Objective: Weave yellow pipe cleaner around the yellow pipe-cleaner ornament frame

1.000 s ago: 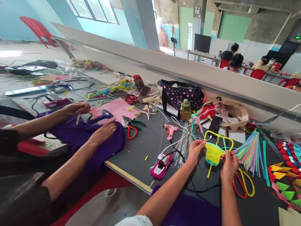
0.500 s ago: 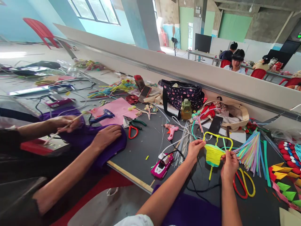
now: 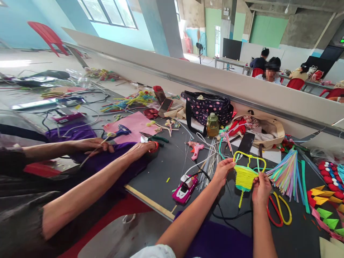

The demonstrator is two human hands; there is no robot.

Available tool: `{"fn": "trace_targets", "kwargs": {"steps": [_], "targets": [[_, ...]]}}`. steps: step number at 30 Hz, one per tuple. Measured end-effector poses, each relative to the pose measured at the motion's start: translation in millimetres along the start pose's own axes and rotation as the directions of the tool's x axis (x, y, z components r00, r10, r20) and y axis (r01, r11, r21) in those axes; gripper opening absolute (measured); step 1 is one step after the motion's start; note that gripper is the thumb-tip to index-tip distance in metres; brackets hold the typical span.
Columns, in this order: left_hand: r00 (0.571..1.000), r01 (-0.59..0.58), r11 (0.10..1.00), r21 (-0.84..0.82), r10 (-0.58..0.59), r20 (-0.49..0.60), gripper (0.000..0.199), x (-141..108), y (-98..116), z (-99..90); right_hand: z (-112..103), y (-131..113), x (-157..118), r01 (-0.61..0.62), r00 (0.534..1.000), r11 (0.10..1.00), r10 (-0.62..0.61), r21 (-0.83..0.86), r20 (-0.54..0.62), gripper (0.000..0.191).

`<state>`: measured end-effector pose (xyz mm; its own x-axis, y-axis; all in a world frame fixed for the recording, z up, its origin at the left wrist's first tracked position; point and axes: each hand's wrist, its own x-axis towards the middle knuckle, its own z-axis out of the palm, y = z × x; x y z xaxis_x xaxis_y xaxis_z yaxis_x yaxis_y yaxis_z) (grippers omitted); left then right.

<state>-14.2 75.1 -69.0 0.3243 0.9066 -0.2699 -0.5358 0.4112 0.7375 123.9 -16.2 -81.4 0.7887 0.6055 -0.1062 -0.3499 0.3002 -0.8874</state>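
Note:
Between my two hands is a cup-shaped pipe-cleaner craft (image 3: 245, 178), its body wound in yellow with a green rim and base. A yellow loop frame rises above it and a short yellow stem hangs below. My left hand (image 3: 224, 171) pinches the left side of the frame. On the opposite side, my right hand (image 3: 261, 187) has its fingers closed around the right end of the frame near the green rim. Red-and-yellow-handled scissors (image 3: 279, 208) lie just right of my right hand; their blades are hidden.
A pink glue gun (image 3: 196, 150), a magenta car-shaped power strip (image 3: 185, 190) and loose wires lie left of my hands. Pastel pipe cleaners (image 3: 287, 172) fan out to the right. Behind stand a bottle (image 3: 213, 124) and a dotted bag (image 3: 208, 107). A co-worker's hand (image 3: 143, 150) reaches in from the left.
The co-worker's nearer hand has moved right, off the purple cloth onto the red-handled scissors; their other hand has shifted right with a thin stem. My hands and the craft have barely moved.

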Motion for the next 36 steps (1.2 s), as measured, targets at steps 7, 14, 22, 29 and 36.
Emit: {"fn": "trace_targets", "kwargs": {"steps": [7,14,22,29,36], "targets": [[0.993,0.089,0.989,-0.120,-0.078,0.094,0.041,3.3,-7.0,-1.0,-6.4,7.7,5.9,-0.046,0.999,0.998,0.046,0.033,0.007,0.031],[0.976,0.148,0.971,-0.185,-0.113,0.185,0.043,2.5,-8.7,1.6,-9.3,10.6,7.4,-0.066,0.998,0.994,0.066,0.090,-0.006,0.030],[0.969,0.174,0.973,-0.153,-0.141,0.205,0.039,1.6,-1.4,5.2,-11.1,10.6,8.7,-0.061,0.998,0.992,0.063,0.110,-0.022,0.029],[0.981,0.124,0.991,-0.052,-0.114,0.158,0.038,2.1,5.9,12.4,-10.4,9.6,6.1,-0.060,0.998,0.992,0.061,0.112,-0.009,0.031],[0.997,-0.024,0.998,0.057,0.019,0.078,0.029,4.8,6.6,20.9,-11.6,11.1,7.3,-0.042,0.999,0.994,0.043,0.099,-0.011,0.030]]}}
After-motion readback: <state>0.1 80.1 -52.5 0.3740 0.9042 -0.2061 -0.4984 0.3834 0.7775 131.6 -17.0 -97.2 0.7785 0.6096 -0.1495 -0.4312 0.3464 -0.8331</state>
